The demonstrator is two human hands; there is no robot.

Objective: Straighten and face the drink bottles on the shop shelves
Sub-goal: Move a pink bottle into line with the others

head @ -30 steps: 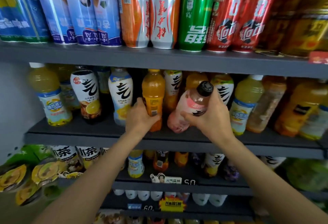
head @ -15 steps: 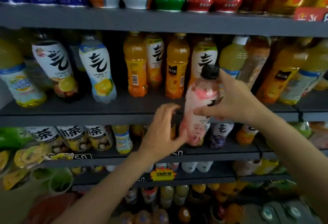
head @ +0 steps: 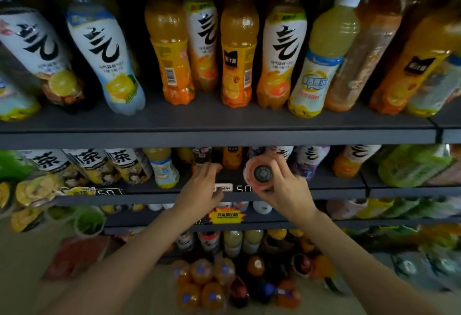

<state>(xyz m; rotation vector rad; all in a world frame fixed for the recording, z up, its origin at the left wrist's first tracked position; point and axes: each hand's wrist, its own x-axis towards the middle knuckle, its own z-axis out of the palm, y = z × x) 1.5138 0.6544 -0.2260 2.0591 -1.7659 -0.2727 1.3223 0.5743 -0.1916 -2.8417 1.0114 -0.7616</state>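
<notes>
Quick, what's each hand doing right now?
Left hand: open, fingers reaching into the shelf, holding nothing.
Right hand: gripping the pink bottle, cap towards the camera.

- A shop: tiered dark shelves [head: 224, 137] packed with rows of drink bottles [head: 239, 47].
- Price labels [head: 232, 188] and a yellow promotional sticker [head: 227, 216] on the lower-centre shelf edges.

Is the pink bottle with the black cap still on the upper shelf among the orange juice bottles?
No. The right hand holds the pink bottle with the black cap at the lower shelf's front edge, its cap toward the camera.
</notes>
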